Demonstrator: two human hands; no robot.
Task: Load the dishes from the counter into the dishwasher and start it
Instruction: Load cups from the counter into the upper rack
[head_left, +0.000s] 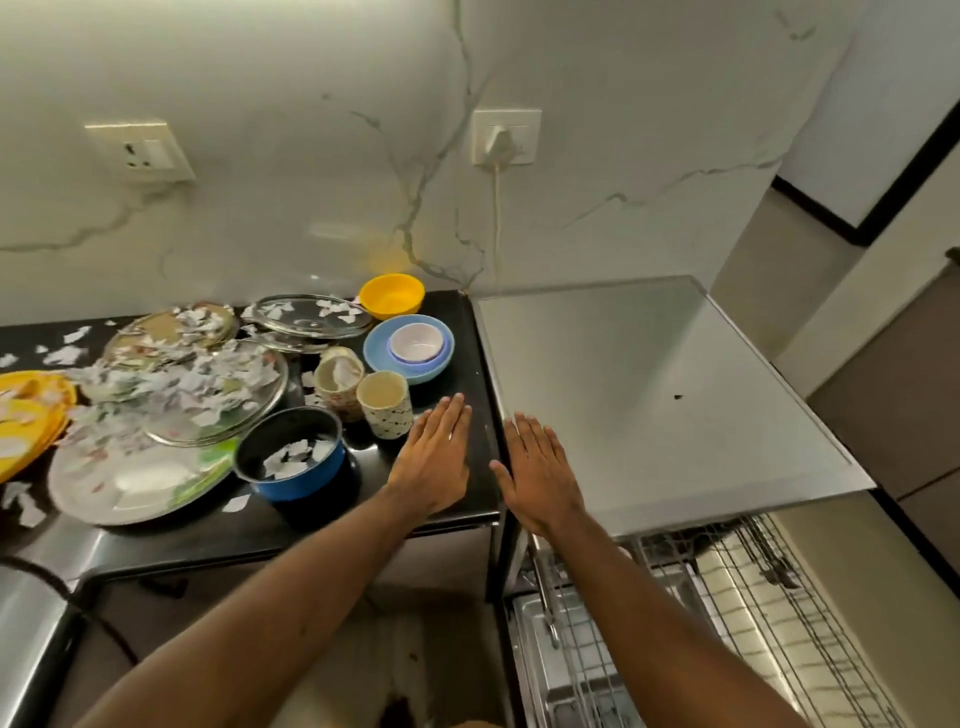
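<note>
**A:** Entry: hand state?

**B:** Left hand lies palm-down on the black counter, fingers straight and close together, holding nothing. Right hand is also flat, fingers slightly spread, at the left edge of the steel dishwasher top. Neither pinches anything.

**A:** Why flat, side by side?

**B:** Judgement: a neutral ready pose at the seam between the dirty stack and the machine. Loading not yet begun.

**A:** Where are the dishes?

**B:** All on the counter, left of the hands.
- Two patterned cups stand just beside the left fingertips.
- A blue pot sits near them.
- A blue bowl has smaller bowls nested inside.
- A yellow bowl sits at the wall.
- Glass plates and a steel plate overlap further left, strewn with paper scraps.

**A:** Why nested and overlapped?

**B:** Probably to save counter space. They will have to be taken apart piece by piece.

**A:** Machine?

**B:** Wire rack is pulled out below the right forearm, so it is reachable. I cannot tell what it holds. The scraps likely need tipping off first.
</note>
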